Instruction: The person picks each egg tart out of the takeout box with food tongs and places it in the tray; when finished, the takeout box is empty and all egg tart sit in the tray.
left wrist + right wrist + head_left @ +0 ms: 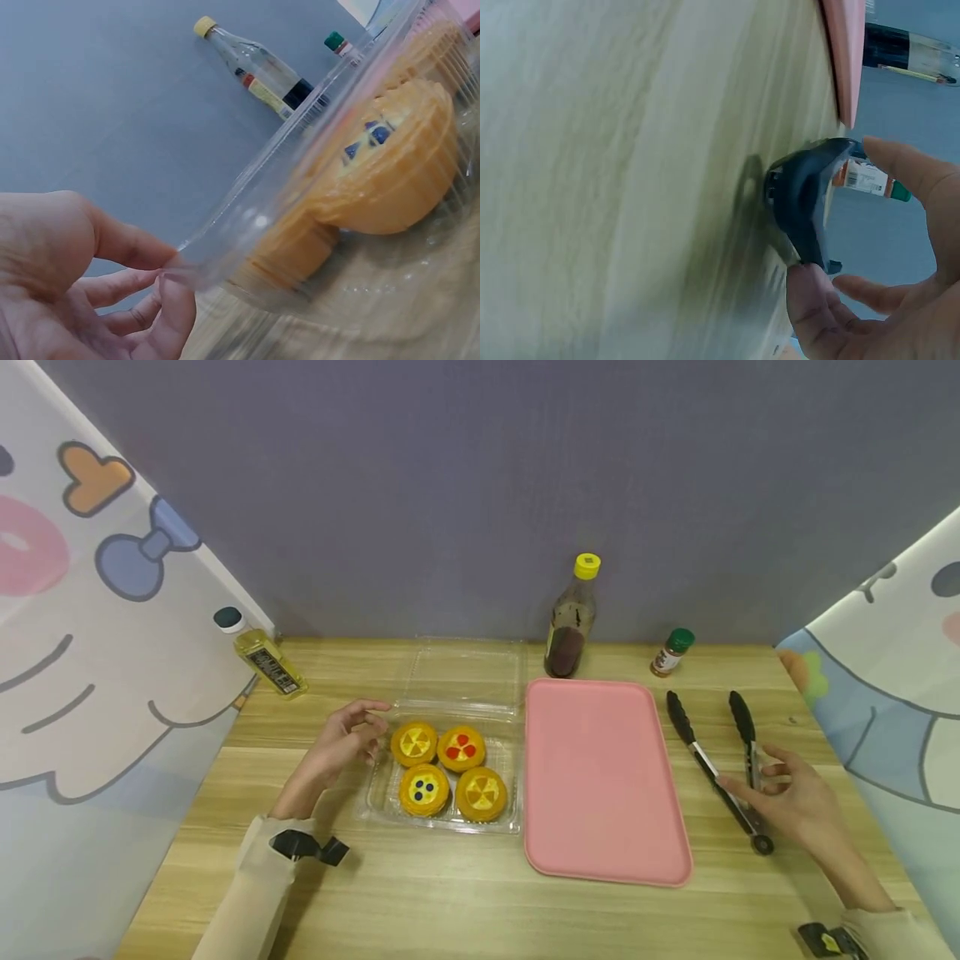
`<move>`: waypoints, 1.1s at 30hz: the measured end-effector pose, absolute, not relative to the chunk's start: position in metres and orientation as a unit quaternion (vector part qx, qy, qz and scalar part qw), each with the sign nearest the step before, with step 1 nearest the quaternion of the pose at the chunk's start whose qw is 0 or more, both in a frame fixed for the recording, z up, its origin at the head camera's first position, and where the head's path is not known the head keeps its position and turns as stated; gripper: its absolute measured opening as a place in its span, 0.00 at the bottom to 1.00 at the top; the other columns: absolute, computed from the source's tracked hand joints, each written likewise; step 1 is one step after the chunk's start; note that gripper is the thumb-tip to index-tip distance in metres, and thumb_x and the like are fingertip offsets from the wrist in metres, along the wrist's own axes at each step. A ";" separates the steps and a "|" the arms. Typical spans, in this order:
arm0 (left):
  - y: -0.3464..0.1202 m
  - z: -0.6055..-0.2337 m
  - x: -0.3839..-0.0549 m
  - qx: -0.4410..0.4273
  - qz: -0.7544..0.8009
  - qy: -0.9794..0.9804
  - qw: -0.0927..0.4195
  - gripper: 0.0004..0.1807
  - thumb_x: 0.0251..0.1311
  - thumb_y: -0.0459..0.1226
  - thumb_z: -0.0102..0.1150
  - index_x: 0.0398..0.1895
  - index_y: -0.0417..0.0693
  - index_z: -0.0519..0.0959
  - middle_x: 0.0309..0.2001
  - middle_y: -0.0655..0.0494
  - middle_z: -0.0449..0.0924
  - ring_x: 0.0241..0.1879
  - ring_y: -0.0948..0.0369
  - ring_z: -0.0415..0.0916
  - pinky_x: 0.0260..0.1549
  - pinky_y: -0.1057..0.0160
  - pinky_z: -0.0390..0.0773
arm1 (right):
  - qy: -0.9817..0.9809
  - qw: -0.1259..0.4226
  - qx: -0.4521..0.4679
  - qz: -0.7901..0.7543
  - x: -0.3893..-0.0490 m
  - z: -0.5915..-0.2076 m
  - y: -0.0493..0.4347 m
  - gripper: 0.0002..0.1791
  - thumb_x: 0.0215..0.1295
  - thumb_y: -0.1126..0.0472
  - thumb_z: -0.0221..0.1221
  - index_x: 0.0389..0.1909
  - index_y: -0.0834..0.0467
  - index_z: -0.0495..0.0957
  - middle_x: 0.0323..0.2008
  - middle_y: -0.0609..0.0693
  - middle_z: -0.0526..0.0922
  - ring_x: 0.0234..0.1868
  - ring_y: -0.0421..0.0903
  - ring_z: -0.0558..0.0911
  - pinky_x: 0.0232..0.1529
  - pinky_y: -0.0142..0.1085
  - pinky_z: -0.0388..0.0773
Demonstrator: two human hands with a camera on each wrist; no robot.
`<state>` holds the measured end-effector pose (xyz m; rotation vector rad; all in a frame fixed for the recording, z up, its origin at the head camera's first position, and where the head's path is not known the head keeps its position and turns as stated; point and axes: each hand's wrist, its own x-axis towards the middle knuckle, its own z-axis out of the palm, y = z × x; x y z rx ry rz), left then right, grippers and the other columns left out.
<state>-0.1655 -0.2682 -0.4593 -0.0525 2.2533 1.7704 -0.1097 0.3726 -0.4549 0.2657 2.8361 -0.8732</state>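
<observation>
With thumb and fingertips, my left hand (351, 737) pinches the near-left rim of a clear plastic box (382, 789), plain in the left wrist view. Inside the box sit several egg tarts: one with dark blue dots (424, 790), one with red pieces (461, 748), others with orange wedges (482, 793). Its clear lid (467, 672) is folded back. On the right, my right hand (798, 797) holds black-tipped metal tongs (705, 764) near their hinge end, thumb on one arm and fingers on the other. The tongs' arms are spread, tips pointing away from me.
A pink tray (603, 781) lies between the box and the tongs. Behind it stand a yellow-capped bottle of dark sauce (570, 627) and a green-capped spice jar (671, 653). An oil bottle (268, 658) stands at the back left. Grey and cartoon-printed walls surround the table.
</observation>
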 end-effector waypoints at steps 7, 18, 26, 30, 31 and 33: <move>-0.270 -0.459 -0.163 -0.016 0.613 0.776 0.146 0.22 0.76 0.31 0.52 0.70 0.36 0.68 0.44 0.50 0.76 0.27 0.63 0.76 0.24 0.66 0.84 | 0.958 0.120 0.080 -0.248 -0.119 -0.459 0.369 0.70 0.64 0.31 0.65 0.77 0.81 0.39 0.58 0.82 0.69 0.51 0.72 0.76 0.39 0.53 0.82; -0.271 -0.459 -0.162 -0.005 0.619 0.771 0.149 0.22 0.75 0.29 0.52 0.70 0.35 0.67 0.43 0.51 0.75 0.27 0.63 0.76 0.24 0.66 0.85 | 0.963 0.121 0.107 -0.215 -0.122 -0.461 0.359 0.73 0.61 0.26 0.63 0.76 0.81 0.40 0.65 0.90 0.54 0.57 0.84 0.67 0.48 0.73 0.74; -0.273 -0.459 -0.162 -0.004 0.618 0.772 0.152 0.22 0.76 0.29 0.51 0.70 0.36 0.67 0.43 0.50 0.75 0.27 0.63 0.76 0.24 0.66 0.85 | 0.966 0.085 0.110 -0.218 -0.119 -0.464 0.359 0.70 0.60 0.27 0.66 0.74 0.83 0.49 0.63 0.86 0.62 0.55 0.79 0.71 0.46 0.69 0.76; -0.273 -0.459 -0.162 -0.003 0.614 0.774 0.154 0.22 0.77 0.30 0.51 0.71 0.37 0.67 0.45 0.48 0.75 0.28 0.63 0.77 0.25 0.65 0.85 | 0.966 0.083 0.105 -0.223 -0.116 -0.465 0.363 0.68 0.60 0.28 0.66 0.73 0.83 0.52 0.63 0.84 0.64 0.56 0.77 0.71 0.47 0.68 0.76; -0.274 -0.459 -0.162 -0.003 0.613 0.775 0.154 0.22 0.77 0.30 0.51 0.71 0.37 0.67 0.45 0.47 0.75 0.28 0.63 0.77 0.25 0.65 0.85 | 0.965 0.083 0.105 -0.226 -0.115 -0.465 0.364 0.68 0.60 0.28 0.66 0.73 0.83 0.52 0.64 0.84 0.65 0.57 0.77 0.71 0.47 0.67 0.76; -0.274 -0.459 -0.162 -0.002 0.612 0.776 0.155 0.22 0.77 0.31 0.51 0.71 0.38 0.67 0.46 0.46 0.75 0.28 0.63 0.77 0.25 0.65 0.86 | 0.965 0.081 0.103 -0.229 -0.114 -0.465 0.366 0.66 0.61 0.29 0.66 0.73 0.82 0.53 0.65 0.83 0.66 0.58 0.77 0.71 0.48 0.67 0.76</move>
